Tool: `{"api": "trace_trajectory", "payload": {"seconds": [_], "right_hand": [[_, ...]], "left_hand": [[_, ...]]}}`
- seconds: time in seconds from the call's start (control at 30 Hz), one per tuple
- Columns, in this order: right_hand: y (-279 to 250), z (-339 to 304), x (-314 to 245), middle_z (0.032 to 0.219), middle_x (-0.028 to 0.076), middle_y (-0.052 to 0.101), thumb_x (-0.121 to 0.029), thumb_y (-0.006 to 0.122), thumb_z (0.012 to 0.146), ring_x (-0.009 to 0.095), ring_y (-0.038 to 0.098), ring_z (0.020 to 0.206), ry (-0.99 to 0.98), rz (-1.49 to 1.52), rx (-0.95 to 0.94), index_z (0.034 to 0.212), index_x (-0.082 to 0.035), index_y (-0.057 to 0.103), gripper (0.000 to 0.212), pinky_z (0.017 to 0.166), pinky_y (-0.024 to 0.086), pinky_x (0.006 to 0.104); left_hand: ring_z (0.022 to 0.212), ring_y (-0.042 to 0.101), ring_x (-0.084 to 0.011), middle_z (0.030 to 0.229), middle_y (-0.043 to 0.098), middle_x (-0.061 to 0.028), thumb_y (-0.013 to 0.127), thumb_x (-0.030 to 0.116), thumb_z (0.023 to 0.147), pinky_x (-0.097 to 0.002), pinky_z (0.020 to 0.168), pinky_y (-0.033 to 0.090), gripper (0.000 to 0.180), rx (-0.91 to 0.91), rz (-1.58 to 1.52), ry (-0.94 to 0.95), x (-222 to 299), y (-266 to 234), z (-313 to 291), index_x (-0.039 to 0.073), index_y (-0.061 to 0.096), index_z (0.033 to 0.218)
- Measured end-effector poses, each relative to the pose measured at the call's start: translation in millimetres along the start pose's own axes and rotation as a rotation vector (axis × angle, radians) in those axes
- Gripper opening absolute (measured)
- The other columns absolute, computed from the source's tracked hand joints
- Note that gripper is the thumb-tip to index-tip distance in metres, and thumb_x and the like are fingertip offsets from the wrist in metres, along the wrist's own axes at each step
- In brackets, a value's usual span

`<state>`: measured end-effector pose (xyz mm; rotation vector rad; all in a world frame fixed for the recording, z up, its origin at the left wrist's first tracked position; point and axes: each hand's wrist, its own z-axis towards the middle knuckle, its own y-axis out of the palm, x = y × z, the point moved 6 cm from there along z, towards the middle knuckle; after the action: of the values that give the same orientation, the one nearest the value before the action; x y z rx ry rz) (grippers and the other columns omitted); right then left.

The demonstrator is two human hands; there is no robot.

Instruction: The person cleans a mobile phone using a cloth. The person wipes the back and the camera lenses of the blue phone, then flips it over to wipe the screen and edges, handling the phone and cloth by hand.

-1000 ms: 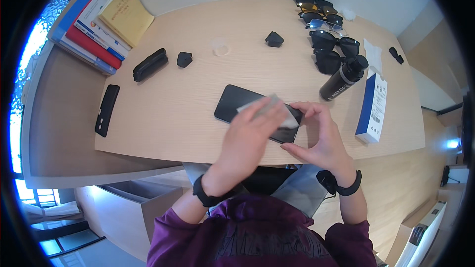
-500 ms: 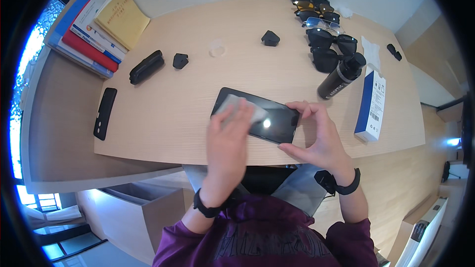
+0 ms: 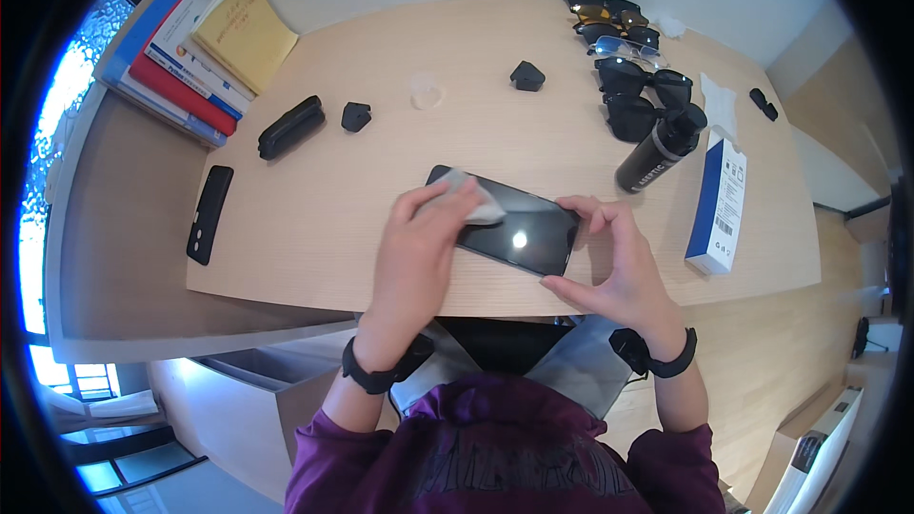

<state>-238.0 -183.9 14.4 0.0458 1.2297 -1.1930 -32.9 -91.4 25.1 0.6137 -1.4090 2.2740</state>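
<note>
A black smartphone (image 3: 529, 226) lies flat on the wooden desk, its glossy screen up and reflecting a lamp. My left hand (image 3: 422, 233) presses a crumpled white wipe (image 3: 486, 207) onto the phone's left end, with its fingers closed over the cloth. Part of the wipe and the phone's lower left corner are hidden under that hand. At the other end, my right hand (image 3: 617, 262) grips the phone by its right corners, fingers on the far edge and thumb on the near one.
Behind my right hand stand a black bottle (image 3: 657, 154) and a blue-white box (image 3: 718, 209). Several glasses (image 3: 630, 95) line the back right. A black phone case (image 3: 208, 216), a glasses case (image 3: 291, 128), two small black pieces (image 3: 356, 117) and books (image 3: 205, 67) occupy the left and back.
My left forearm has swung leftward, and the hand with the wipe has shifted slightly on the phone's left end. My right hand keeps its grip; the whole view has shifted a little.
</note>
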Motion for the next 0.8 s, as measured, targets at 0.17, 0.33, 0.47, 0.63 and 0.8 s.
{"api": "trace_trajectory", "payload": {"seconds": [0.17, 0.33, 0.47, 0.63, 0.8], "right_hand": [[1.4, 4.7, -4.1, 0.126, 0.019, 0.060, -0.012, 0.092, 0.070, 0.033, 0.062, 0.109, 0.025, 0.031, -0.017, 0.116, -0.005, 0.041, 0.069, 0.097, 0.050, 0.0392], [8.5, -1.9, 10.8, 0.126, 0.020, 0.059, -0.012, 0.091, 0.070, 0.033, 0.062, 0.107, 0.020, 0.113, 0.016, 0.117, -0.004, 0.041, 0.069, 0.095, 0.051, 0.0390], [9.5, -1.7, 8.1, 0.128, 0.020, 0.060, -0.013, 0.092, 0.069, 0.032, 0.062, 0.109, 0.060, 0.162, 0.034, 0.112, -0.005, 0.041, 0.067, 0.095, 0.050, 0.0375], [-1.1, 0.9, -2.8, 0.129, 0.020, 0.061, -0.013, 0.092, 0.069, 0.032, 0.062, 0.110, 0.032, 0.015, -0.004, 0.106, -0.005, 0.040, 0.065, 0.095, 0.050, 0.0378], [-1.0, 1.7, -0.4, 0.129, 0.020, 0.062, -0.014, 0.092, 0.069, 0.031, 0.061, 0.105, 0.022, 0.021, 0.011, 0.105, -0.006, 0.040, 0.064, 0.093, 0.050, 0.0383]], "left_hand": [[0.124, 0.056, -0.0332, 0.134, 0.068, -0.0051, 0.061, -0.006, 0.091, -0.0398, 0.106, 0.046, 0.041, 0.068, -0.001, -0.101, 2.9, -0.4, -2.3, 0.011, 0.070, 0.128], [0.125, 0.055, -0.0328, 0.136, 0.067, -0.0051, 0.062, -0.005, 0.090, -0.0391, 0.106, 0.045, 0.042, -0.020, -0.114, -0.034, 49.5, 45.5, -1.0, 0.010, 0.069, 0.129], [0.127, 0.055, -0.0330, 0.134, 0.069, -0.0057, 0.064, -0.008, 0.087, -0.0393, 0.108, 0.045, 0.045, -0.163, -0.269, 0.127, 54.3, 45.2, -7.3, 0.011, 0.070, 0.128], [0.125, 0.057, -0.0319, 0.130, 0.071, -0.0063, 0.061, -0.010, 0.088, -0.0400, 0.106, 0.047, 0.045, -0.100, -0.045, 0.114, 9.1, 3.7, 1.5, 0.010, 0.070, 0.128], [0.120, 0.058, -0.0339, 0.126, 0.072, -0.0068, 0.059, -0.011, 0.089, -0.0399, 0.102, 0.048, 0.047, 0.067, 0.036, -0.043, -6.6, -4.7, -1.3, 0.009, 0.068, 0.130]]}}
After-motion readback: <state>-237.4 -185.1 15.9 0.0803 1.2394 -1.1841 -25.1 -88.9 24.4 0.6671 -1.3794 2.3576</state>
